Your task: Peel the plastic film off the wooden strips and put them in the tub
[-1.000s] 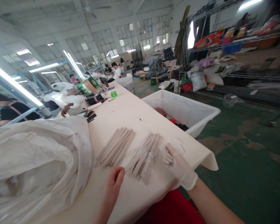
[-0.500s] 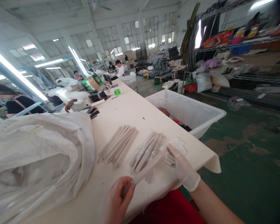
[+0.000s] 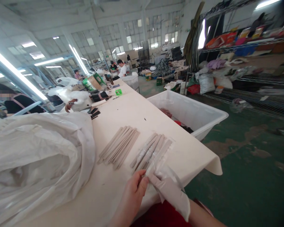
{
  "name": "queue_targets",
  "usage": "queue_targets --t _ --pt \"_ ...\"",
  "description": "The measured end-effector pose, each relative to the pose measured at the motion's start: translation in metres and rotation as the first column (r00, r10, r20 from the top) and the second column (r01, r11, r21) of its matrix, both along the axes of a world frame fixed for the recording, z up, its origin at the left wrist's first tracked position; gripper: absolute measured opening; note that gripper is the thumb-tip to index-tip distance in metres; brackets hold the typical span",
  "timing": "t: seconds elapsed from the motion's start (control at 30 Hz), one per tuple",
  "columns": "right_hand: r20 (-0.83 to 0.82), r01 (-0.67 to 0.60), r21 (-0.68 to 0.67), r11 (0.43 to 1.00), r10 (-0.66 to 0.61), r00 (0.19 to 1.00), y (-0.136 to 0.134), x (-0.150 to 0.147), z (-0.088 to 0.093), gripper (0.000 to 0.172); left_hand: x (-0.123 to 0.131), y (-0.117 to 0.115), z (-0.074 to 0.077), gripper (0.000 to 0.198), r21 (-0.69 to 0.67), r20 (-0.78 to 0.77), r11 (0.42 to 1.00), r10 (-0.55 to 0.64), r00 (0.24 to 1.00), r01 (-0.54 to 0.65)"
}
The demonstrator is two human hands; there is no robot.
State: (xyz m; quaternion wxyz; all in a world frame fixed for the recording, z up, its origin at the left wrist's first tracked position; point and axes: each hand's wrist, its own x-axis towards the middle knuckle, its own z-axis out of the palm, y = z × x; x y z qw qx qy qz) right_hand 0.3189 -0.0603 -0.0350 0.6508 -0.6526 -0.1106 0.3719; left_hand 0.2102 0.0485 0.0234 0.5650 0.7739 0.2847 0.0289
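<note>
My bare left hand pinches the near end of a clear plastic sleeve with a beige strip inside it. My gloved right hand meets it at that same end, fingers closed on the sleeve's mouth. The sleeved strip lies along the right side of a pile of wrapped strips. A second pile of bare beige strips lies fanned out to the left on the white table.
A big white sack fills the table's left side. A white plastic tub stands on the floor right of the table. Black items, bags and a green box lie farther along. Other people sit at the far end; metal shelving stands at right.
My left hand lifted one strip from the pile and brought it toward me. My right hand came back from the table edge to meet it, and the strip now sits in a sleeve.
</note>
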Motion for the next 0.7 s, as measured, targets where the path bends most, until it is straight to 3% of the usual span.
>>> queue_targets --t 0.07,0.17,0.23,0.33,0.43,0.6,0.7 --pt "-0.046 0.030 0.103 0.994 -0.025 0.999 -0.003 0.009 0.011 0.041 -0.004 0.002 0.003 0.038 0.028 0.016 0.999 0.030 0.999 -0.030" --pt "-0.276 0.277 0.246 0.929 -0.207 0.939 -0.005 0.025 0.023 0.042 -0.014 0.003 -0.001 0.033 0.065 -0.028 0.998 0.020 0.999 -0.018" --pt "-0.385 0.368 0.253 0.895 -0.256 0.887 0.000 0.025 0.023 0.041 -0.015 0.000 -0.007 0.031 0.110 -0.041 0.994 0.002 0.999 0.003" --pt "-0.410 0.256 0.211 0.943 -0.152 0.899 0.012 0.004 0.017 0.049 -0.006 -0.007 -0.016 0.030 0.189 0.010 0.982 0.004 1.000 -0.006" --pt "-0.426 0.231 0.276 0.933 -0.096 0.900 0.013 -0.010 0.016 0.051 0.000 -0.010 -0.019 0.030 0.189 0.035 0.982 -0.012 0.999 0.005" --pt "-0.431 0.433 0.246 0.867 -0.302 0.850 -0.003 0.014 0.024 0.041 -0.006 -0.011 -0.020 0.029 0.214 -0.029 0.974 -0.063 0.998 0.068" --pt "-0.440 0.388 0.268 0.882 -0.246 0.864 -0.001 0.017 0.025 0.035 0.007 -0.015 -0.020 0.028 0.298 -0.020 0.953 -0.043 0.999 0.047"
